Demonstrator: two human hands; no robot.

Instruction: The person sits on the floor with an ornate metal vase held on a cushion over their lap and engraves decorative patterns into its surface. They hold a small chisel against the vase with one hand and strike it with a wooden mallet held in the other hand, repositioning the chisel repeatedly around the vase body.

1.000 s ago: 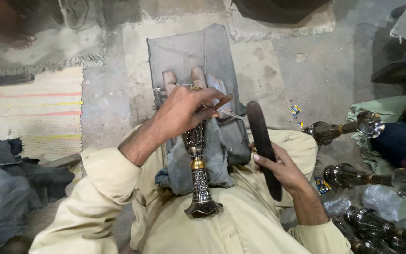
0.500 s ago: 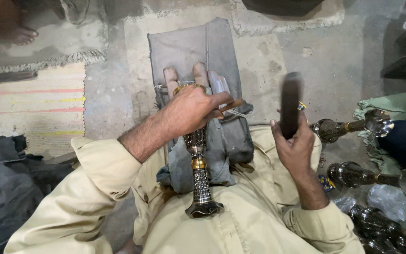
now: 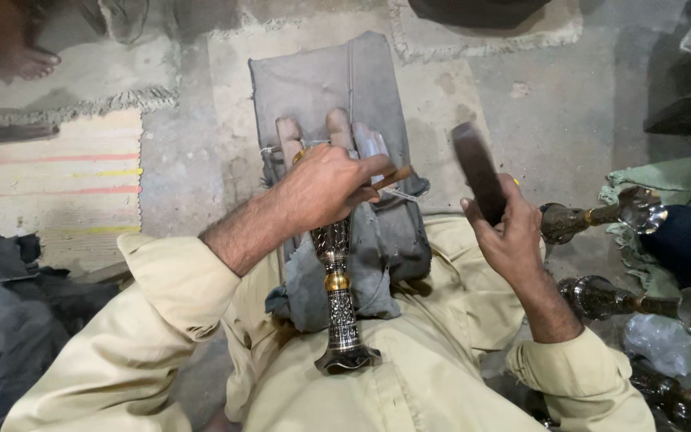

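Observation:
An ornate engraved metal stem (image 3: 337, 304) with a brass ring lies along my lap on a grey cloth (image 3: 377, 240), its flared base toward me. My left hand (image 3: 325, 188) grips a thin brown chisel-like tool (image 3: 389, 178) pressed against the stem's far end. My toes (image 3: 337, 132) brace that end. My right hand (image 3: 505, 228) is raised to the right, shut on a dark flat wooden mallet (image 3: 477, 172) that is blurred.
Several similar finished metal stems (image 3: 601, 212) lie on a green cloth at the right. A striped mat (image 3: 57, 184) and dark clothing (image 3: 1, 320) lie at the left. Another person's bare foot (image 3: 29, 60) shows at the top left. Concrete floor lies ahead.
My right hand has lifted the dark mallet from beside my thigh up to an upright, raised position. The left hand has stayed on the tool at the stem.

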